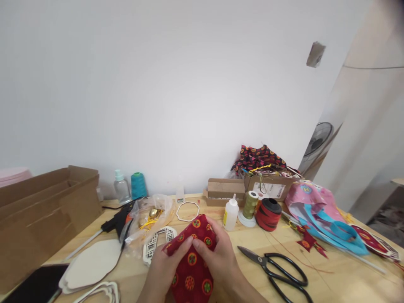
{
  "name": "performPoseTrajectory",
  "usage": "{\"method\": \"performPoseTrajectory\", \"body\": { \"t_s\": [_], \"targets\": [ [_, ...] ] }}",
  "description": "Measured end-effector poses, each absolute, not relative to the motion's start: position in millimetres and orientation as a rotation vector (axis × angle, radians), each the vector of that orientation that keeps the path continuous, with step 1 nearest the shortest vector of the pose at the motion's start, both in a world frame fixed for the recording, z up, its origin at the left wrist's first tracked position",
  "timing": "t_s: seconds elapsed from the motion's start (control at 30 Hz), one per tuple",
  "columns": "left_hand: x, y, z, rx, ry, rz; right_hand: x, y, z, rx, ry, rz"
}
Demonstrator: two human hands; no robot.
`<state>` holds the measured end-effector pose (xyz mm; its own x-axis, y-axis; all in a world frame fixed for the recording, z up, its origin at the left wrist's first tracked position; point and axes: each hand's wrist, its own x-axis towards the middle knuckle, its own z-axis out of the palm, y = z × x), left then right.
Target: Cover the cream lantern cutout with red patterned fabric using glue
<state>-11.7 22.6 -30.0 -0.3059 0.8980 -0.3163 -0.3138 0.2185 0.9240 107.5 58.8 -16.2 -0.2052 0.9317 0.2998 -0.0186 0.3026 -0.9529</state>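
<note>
A dark red fabric piece (190,269) with a round flower print is held up in front of me, over the near middle of the table. My left hand (168,263) grips its left side, thumb pressed on the front. My right hand (217,248) closes on its right side, the thumb close to the other thumb. Whether anything stiff lies inside the cloth, I cannot tell. Behind my left hand lies a white lattice-cut frame (147,249), partly covered. To the right of my right hand, black-handled scissors (264,261) rest on the wood with blades apart.
Left stand a cardboard box (47,219), a glue gun (118,223) and a stack of cream panels (93,263). A glue bottle (231,213), green thread spool (251,205) and red cord roll (268,214) stand right of centre. Pink fabric (311,198) lies farther right.
</note>
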Motion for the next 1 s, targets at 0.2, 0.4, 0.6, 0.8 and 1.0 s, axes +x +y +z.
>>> {"method": "performPoseTrajectory", "body": {
  "t_s": [0.2,0.4,0.6,0.8,1.0],
  "targets": [
    [-12,21,-38,0.94,1.361,1.406,106,62,-17,-0.865,-1.462,1.249],
    [-14,22,-43,0.861,1.411,1.35,110,65,-22,-0.803,-1.615,1.216],
    [-13,23,-37,0.898,1.399,1.38,107,64,-24,-0.854,-1.582,1.22],
    [-16,23,-29,0.597,1.46,1.45,103,61,-23,-0.71,-1.348,1.546],
    [-26,29,-25,0.441,1.406,1.724,93,53,-32,-0.528,-1.316,1.76]
  ]
}}
